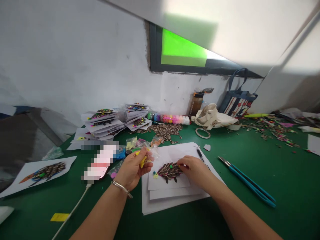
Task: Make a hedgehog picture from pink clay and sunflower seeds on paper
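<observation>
My left hand [131, 170], a bangle on its wrist, pinches a small clear bag of yellow clay [143, 161] left of a stack of white paper [155, 205]. On the top sheet is a picture of sunflower seeds [168, 172], overlapping in rows, with green and yellow bits at its left end. My right hand [196, 169] is bent over the right end of this picture, fingertips pressed together. What they hold, if anything, is hidden. Behind that hand a black pen [199, 154] lies on the paper.
Blue-handled tweezers [250, 183] lie at right. Loose sunflower seeds [166, 131], clay tubs [172, 119] and stacked seed pictures [106, 125] line the back. At left are a phone [101, 163] with its cable and another seed picture [47, 173]. A bottle [196, 105] stands by the wall.
</observation>
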A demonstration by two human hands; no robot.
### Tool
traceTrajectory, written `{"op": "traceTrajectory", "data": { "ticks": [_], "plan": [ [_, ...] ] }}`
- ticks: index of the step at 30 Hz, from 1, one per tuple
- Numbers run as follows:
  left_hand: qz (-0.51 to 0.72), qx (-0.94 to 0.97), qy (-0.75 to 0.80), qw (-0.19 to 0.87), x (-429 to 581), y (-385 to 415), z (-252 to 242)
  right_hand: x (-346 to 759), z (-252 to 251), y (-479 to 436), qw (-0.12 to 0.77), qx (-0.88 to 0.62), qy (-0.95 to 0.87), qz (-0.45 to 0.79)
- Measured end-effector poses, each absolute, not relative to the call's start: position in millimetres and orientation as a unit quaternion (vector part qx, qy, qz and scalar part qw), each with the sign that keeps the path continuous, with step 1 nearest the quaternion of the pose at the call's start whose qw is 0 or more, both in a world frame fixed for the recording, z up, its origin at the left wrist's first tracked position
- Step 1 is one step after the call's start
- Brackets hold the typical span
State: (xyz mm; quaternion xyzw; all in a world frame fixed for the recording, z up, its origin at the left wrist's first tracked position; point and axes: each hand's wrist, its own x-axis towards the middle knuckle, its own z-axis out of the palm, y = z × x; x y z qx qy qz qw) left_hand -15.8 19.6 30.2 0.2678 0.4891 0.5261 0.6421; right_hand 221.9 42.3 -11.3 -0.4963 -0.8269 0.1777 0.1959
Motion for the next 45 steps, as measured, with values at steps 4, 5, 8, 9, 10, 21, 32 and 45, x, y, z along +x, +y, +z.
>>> {"op": "traceTrajectory", "data": {
  "ticks": [4, 5, 8, 9, 10, 21, 32, 45],
  "plan": [
    [0.52, 0.274, 0.491, 0.643, -15.2, 19.9, 30.0, 221.6, -10.4, 42.0, 0.191, -0.5, -0.827, 0.169],
    [0.52, 0.274, 0.493, 0.642, -14.9, 20.0, 29.8, 221.6, -10.4, 42.1, 0.19, -0.5, -0.828, 0.167],
    [0.52, 0.274, 0.493, 0.641, -14.5, 20.2, 29.5, 221.3, -10.4, 42.1, 0.183, -0.497, -0.834, 0.157],
    [0.52, 0.275, 0.491, 0.642, -14.5, 20.2, 29.5, 221.0, -10.2, 41.9, 0.181, -0.495, -0.835, 0.156],
    [0.521, 0.276, 0.489, 0.643, -14.7, 20.2, 29.5, 220.7, -9.8, 41.5, 0.178, -0.493, -0.837, 0.157],
    [0.517, 0.277, 0.491, 0.644, -16.2, 20.5, 29.1, 222.8, -8.8, 40.8, 0.169, -0.506, -0.828, 0.171],
    [0.512, 0.284, 0.489, 0.647, -15.1, 18.9, 30.7, 220.3, -9.2, 40.3, 0.185, -0.504, -0.821, 0.197],
    [0.511, 0.282, 0.493, 0.645, -13.9, 19.3, 29.1, 224.6, -17.8, 44.3, 0.199, -0.496, -0.815, 0.224]
  ]
}}
